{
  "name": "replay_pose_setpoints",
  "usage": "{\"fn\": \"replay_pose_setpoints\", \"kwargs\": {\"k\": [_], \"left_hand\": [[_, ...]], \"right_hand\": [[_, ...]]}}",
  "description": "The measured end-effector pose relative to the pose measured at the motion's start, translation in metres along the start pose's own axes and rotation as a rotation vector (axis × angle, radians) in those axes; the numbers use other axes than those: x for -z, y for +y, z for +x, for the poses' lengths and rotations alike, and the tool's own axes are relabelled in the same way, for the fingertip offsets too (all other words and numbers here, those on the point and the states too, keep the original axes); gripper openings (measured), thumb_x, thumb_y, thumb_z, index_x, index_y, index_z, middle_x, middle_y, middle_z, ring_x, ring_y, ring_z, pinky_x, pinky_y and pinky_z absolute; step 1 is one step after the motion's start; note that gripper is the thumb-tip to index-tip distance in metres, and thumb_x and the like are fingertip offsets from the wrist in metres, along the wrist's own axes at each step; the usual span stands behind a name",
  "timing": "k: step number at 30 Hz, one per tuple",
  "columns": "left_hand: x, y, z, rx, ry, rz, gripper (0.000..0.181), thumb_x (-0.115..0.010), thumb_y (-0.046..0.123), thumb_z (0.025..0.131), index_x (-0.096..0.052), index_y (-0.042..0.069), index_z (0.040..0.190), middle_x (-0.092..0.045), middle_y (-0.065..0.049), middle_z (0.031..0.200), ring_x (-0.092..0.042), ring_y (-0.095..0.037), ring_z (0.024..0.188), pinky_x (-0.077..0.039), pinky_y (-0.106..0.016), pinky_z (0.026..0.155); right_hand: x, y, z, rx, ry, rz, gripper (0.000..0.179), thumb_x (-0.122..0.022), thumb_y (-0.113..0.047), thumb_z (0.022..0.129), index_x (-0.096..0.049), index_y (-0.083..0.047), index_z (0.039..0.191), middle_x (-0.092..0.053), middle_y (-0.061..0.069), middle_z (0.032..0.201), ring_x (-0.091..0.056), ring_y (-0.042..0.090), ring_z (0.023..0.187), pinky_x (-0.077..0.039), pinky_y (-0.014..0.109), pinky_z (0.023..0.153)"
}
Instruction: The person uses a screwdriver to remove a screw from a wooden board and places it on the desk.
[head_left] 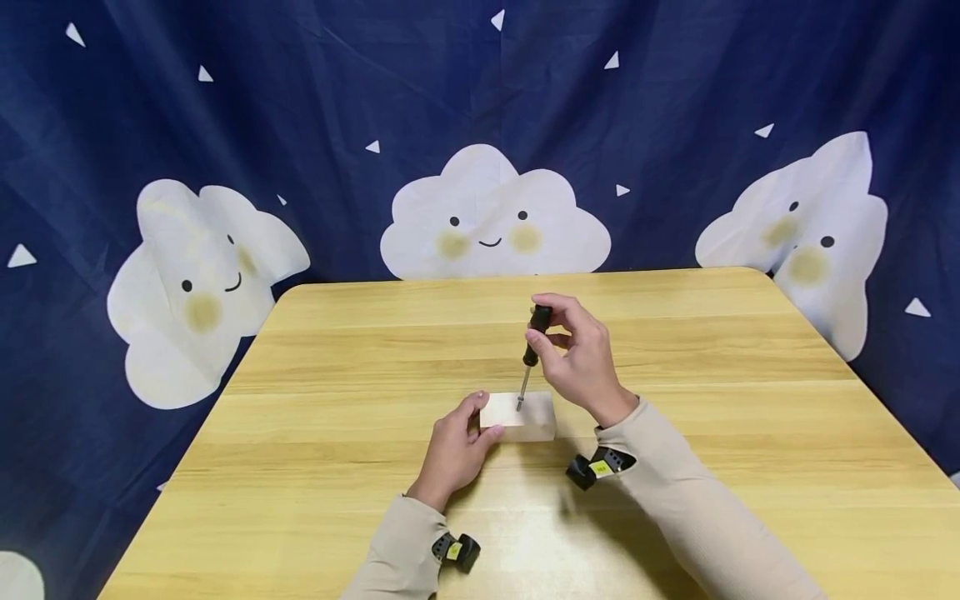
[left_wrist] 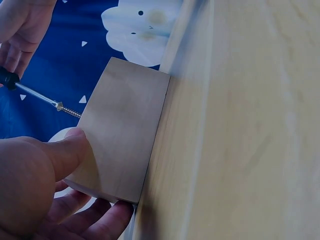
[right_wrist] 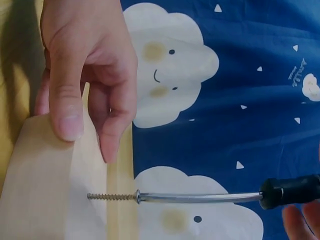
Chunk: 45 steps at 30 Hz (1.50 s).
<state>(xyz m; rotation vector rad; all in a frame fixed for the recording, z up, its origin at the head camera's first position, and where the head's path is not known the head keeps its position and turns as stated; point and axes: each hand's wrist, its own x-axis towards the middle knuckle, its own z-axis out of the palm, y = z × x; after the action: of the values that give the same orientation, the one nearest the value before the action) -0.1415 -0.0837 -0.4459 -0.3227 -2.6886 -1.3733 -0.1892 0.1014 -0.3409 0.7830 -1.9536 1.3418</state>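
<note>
A pale wooden block lies on the wooden table. My left hand grips its left end, thumb on the near side and fingers round the end and far side. In my right hand is a screwdriver with a black handle, pinched between thumb and fingers, its shaft pointing down and slightly tilted. At the screwdriver's tip stands a screw, its head against the tip and its point at the block's top face. Most of the screw's thread shows above the wood.
The table reaches back to a dark blue curtain printed with white smiling clouds and small triangles. Each wrist wears a black strap with a small camera, the right camera close over the table.
</note>
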Motion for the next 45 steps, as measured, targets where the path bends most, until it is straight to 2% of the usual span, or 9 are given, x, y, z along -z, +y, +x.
{"fn": "replay_pose_setpoints", "kwargs": {"k": [3, 6, 10, 16, 22, 25, 33, 39, 45], "left_hand": [[0.0, 0.0, -0.001, -0.004, 0.0, 0.002, 0.053, -0.071, 0.019, 0.09, -0.053, -0.001, 0.135, -0.052, -0.019, 0.138, -0.053, -0.032, 0.123, -0.049, -0.036, 0.096], [0.0, 0.0, -0.001, -0.011, 0.002, 0.003, 0.052, -0.071, 0.018, 0.09, -0.053, -0.002, 0.135, -0.052, -0.02, 0.138, -0.053, -0.032, 0.122, -0.049, -0.037, 0.096], [0.001, 0.001, -0.001, -0.014, 0.005, 0.009, 0.052, -0.071, 0.018, 0.09, -0.053, -0.001, 0.135, -0.052, -0.02, 0.137, -0.053, -0.032, 0.122, -0.048, -0.038, 0.097], [-0.001, 0.0, 0.0, -0.01, 0.001, 0.01, 0.052, -0.071, 0.018, 0.09, -0.053, -0.002, 0.135, -0.052, -0.02, 0.137, -0.053, -0.032, 0.123, -0.048, -0.037, 0.097], [-0.002, 0.0, -0.001, -0.018, -0.008, 0.017, 0.053, -0.07, 0.019, 0.091, -0.052, -0.002, 0.136, -0.053, -0.02, 0.137, -0.053, -0.031, 0.122, -0.048, -0.038, 0.097], [-0.001, 0.0, -0.001, -0.022, -0.001, 0.014, 0.054, -0.071, 0.019, 0.09, -0.052, -0.002, 0.136, -0.053, -0.02, 0.137, -0.053, -0.032, 0.122, -0.048, -0.039, 0.097], [0.002, 0.002, -0.001, 0.005, -0.01, 0.017, 0.054, -0.071, 0.019, 0.09, -0.052, 0.0, 0.136, -0.052, -0.019, 0.139, -0.052, -0.032, 0.124, -0.047, -0.038, 0.099], [0.001, 0.001, 0.0, -0.008, -0.012, -0.001, 0.052, -0.07, 0.018, 0.091, -0.051, -0.002, 0.136, -0.051, -0.02, 0.139, -0.051, -0.032, 0.124, -0.05, -0.035, 0.095], [0.0, 0.0, 0.001, -0.009, -0.007, 0.005, 0.052, -0.069, 0.019, 0.091, -0.052, -0.001, 0.136, -0.05, -0.02, 0.139, -0.051, -0.032, 0.125, -0.049, -0.035, 0.096]], "right_hand": [[-0.002, -0.003, 0.0, 0.003, 0.048, -0.005, 0.044, -0.079, 0.015, 0.071, -0.06, 0.011, 0.11, -0.055, 0.025, 0.093, -0.059, 0.03, 0.078, -0.06, 0.038, 0.062], [-0.003, 0.002, 0.0, -0.001, 0.088, -0.01, 0.045, -0.082, 0.014, 0.066, -0.061, 0.01, 0.106, -0.053, 0.024, 0.09, -0.056, 0.029, 0.077, -0.06, 0.034, 0.06], [-0.002, 0.009, -0.001, -0.002, 0.072, -0.002, 0.04, -0.078, 0.011, 0.074, -0.063, 0.006, 0.111, -0.057, 0.02, 0.094, -0.06, 0.026, 0.081, -0.058, 0.022, 0.066], [0.0, 0.011, -0.002, 0.032, 0.002, 0.045, 0.037, -0.067, 0.013, 0.083, -0.058, 0.007, 0.118, -0.06, 0.021, 0.101, -0.067, 0.028, 0.086, -0.058, 0.023, 0.071], [-0.004, 0.01, -0.005, 0.049, 0.142, 0.048, 0.042, -0.083, 0.011, 0.069, -0.063, 0.009, 0.106, -0.056, 0.023, 0.099, -0.06, 0.026, 0.082, -0.057, 0.019, 0.067], [-0.005, 0.011, -0.004, 0.058, 0.182, 0.031, 0.038, -0.082, 0.01, 0.07, -0.064, 0.011, 0.104, -0.054, 0.023, 0.093, -0.06, 0.024, 0.078, -0.056, 0.017, 0.065], [-0.006, 0.014, -0.005, 0.077, 0.076, 0.15, 0.035, -0.06, 0.02, 0.085, -0.053, 0.013, 0.119, -0.063, 0.025, 0.102, -0.068, 0.036, 0.082, -0.059, 0.026, 0.073], [-0.007, 0.012, -0.007, 0.049, 0.121, 0.052, 0.048, -0.079, 0.013, 0.072, -0.061, 0.006, 0.116, -0.055, 0.022, 0.103, -0.06, 0.027, 0.082, -0.059, 0.023, 0.064], [-0.009, 0.011, -0.005, 0.058, 0.132, 0.063, 0.036, -0.07, 0.015, 0.081, -0.058, 0.011, 0.115, -0.056, 0.022, 0.093, -0.063, 0.03, 0.076, -0.058, 0.021, 0.065]]}}
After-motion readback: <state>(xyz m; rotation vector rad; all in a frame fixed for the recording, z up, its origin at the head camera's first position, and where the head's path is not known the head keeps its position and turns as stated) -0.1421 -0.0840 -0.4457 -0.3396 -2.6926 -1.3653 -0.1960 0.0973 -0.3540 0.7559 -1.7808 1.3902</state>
